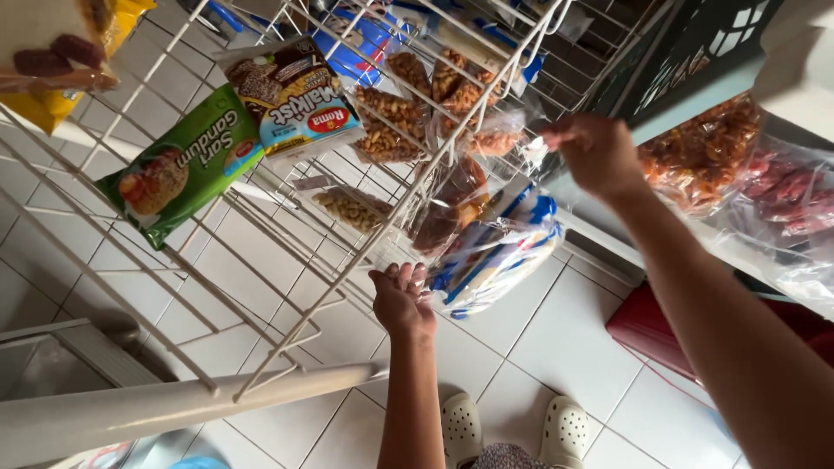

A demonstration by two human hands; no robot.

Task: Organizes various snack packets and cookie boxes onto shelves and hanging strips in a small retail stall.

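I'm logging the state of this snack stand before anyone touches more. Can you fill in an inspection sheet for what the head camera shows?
Surface: white wire rack, tiered; white tiled floor below.
Job's things: clear bag of blue-and-white packets, hanging at the rack's edge.
Clutter: green biscuit pack, brown-and-white wafer pack, clear bags of nut snacks on the shelves.
Grippers: left hand touches the bag's lower end; right hand pinches its clear top.
Cables: nothing seen.
Surroundings: bags of red-orange snacks at right, red box on the floor, white clogs.
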